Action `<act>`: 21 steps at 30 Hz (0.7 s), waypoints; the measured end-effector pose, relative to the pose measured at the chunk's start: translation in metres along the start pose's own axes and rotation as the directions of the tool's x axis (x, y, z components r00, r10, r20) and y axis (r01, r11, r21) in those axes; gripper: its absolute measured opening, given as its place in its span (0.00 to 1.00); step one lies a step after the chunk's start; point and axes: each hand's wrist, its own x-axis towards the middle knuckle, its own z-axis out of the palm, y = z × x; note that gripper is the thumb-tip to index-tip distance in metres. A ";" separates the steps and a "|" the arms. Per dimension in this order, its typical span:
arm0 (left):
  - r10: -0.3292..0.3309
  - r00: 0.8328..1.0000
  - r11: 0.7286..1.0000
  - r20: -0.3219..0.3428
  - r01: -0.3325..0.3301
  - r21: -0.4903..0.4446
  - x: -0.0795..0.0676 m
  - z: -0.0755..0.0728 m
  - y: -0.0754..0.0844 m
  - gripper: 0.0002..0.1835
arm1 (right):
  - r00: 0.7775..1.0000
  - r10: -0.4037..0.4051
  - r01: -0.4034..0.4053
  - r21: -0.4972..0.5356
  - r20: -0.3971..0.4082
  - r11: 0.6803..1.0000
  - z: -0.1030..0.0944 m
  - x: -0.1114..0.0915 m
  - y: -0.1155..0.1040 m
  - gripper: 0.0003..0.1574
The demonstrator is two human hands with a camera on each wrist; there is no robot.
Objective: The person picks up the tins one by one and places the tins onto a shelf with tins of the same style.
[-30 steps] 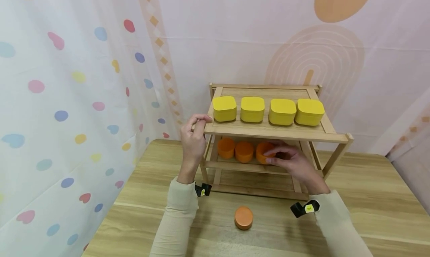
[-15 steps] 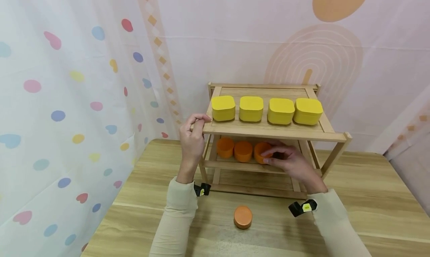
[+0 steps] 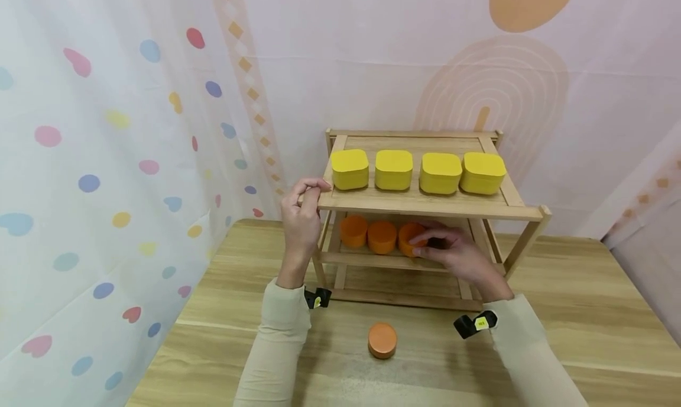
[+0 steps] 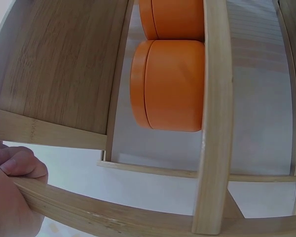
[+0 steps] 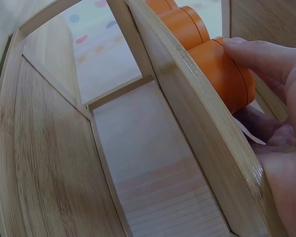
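Note:
In the head view my left hand [image 3: 302, 220] grips the front left corner of a wooden rack's [image 3: 425, 203] top shelf; its fingers also show in the left wrist view. My right hand [image 3: 460, 253] reaches in under that shelf. Between thumb and fingers it pinches the rightmost of three orange round tins [image 5: 219, 71], standing in a row on the middle shelf. The thumb presses the lid edge, while the other fingers are mostly hidden behind. To its left stand the middle orange tin [image 3: 382, 237] and the left orange tin [image 4: 170, 86].
Several yellow rounded-square tins, among them a left one [image 3: 350, 169] and a right one [image 3: 483, 173], line the top shelf. One copper-orange round tin [image 3: 382, 340] sits on the wooden table [image 3: 213, 336] before the rack. A patterned curtain [image 3: 372, 70] hangs close behind.
The right hand has nudged its orange tin slightly left, closer to the middle one. The left hand keeps its grip on the rack. The head view has shifted a little.

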 end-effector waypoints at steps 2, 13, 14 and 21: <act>-0.001 1.000 1.000 -0.001 0.001 0.002 0.000 -0.001 0.000 0.14 | 1.000 0.003 -0.003 0.004 0.003 1.000 0.001 0.001 -0.001 0.10; 0.003 1.000 1.000 -0.012 -0.003 0.003 0.001 -0.006 0.000 0.15 | 1.000 0.007 -0.008 0.036 0.008 0.999 0.004 0.001 -0.005 0.11; 0.002 1.000 1.000 -0.013 -0.002 0.003 0.001 -0.006 0.000 0.15 | 1.000 0.004 -0.004 0.040 0.009 0.999 0.004 0.001 -0.005 0.11; 0.001 1.000 1.000 -0.016 -0.001 -0.003 0.000 -0.007 -0.001 0.15 | 1.000 -0.027 0.027 0.052 0.001 0.998 0.006 0.002 -0.003 0.10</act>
